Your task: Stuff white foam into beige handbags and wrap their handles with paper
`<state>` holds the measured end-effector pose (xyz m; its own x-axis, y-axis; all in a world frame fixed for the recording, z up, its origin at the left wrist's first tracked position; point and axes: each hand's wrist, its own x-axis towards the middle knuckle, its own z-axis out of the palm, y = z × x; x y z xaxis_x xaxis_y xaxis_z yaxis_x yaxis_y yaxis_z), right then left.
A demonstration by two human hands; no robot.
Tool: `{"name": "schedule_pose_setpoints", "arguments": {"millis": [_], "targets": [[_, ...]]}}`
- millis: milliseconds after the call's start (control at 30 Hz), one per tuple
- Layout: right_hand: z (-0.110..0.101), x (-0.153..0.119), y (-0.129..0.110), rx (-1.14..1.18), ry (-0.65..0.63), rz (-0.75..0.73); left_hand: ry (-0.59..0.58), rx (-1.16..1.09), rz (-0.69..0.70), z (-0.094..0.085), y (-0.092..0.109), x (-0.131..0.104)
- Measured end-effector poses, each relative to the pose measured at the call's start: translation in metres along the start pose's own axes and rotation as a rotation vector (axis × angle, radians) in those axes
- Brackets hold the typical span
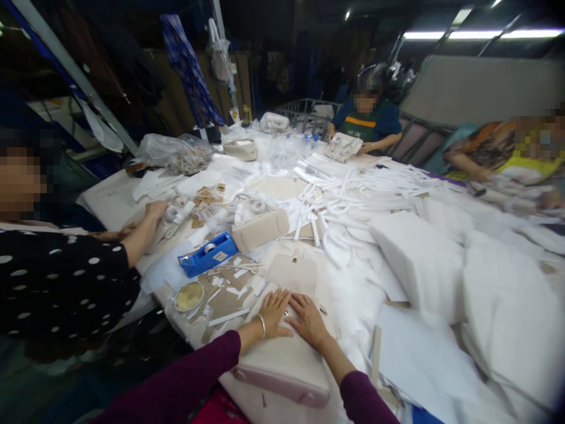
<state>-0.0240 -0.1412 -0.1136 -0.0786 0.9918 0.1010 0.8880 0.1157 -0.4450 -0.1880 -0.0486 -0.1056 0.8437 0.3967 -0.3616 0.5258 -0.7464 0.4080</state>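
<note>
Foremost, grip: left hand (274, 315) and right hand (308, 321) laid flat, fingers spread wide on the bag (282, 365), fingertips close together.
Bag: cream, on the bench (106, 200) directly before the person, its flap (291, 274) pointing away.
Dish (189, 296): round, yellowish inside, left of the bag.
Dispenser (207, 254): blue, holding tape, just beside another bag (260, 229).
Tubes (344, 188): white, heaped beyond the flap.
Sleeve (66, 282): a co-worker's, black with white dots, far left.

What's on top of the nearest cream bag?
Left hand and right hand rest on the cream bag, a metal stud between them; the surface beneath the hands is hidden.
</note>
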Motion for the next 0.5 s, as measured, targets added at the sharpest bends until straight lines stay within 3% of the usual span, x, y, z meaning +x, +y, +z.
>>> {"name": "schedule_pose_setpoints", "arguments": {"millis": [133,267,367,500], "targets": [[-0.007,-0.026,0.009,-0.108,0.046,0.155,-0.048,0.053,-0.012,-0.005,0.002,0.000],[-0.014,-0.045,0.009,-0.142,0.142,0.267,-0.013,0.076,-0.013,0.000,0.005,0.000],[-0.018,-0.024,0.000,0.008,0.178,0.259,0.026,0.086,-0.002,0.009,0.004,0.000],[-0.011,0.037,-0.014,0.128,0.019,0.301,0.046,0.075,0.042,0.022,0.000,0.003]]}}
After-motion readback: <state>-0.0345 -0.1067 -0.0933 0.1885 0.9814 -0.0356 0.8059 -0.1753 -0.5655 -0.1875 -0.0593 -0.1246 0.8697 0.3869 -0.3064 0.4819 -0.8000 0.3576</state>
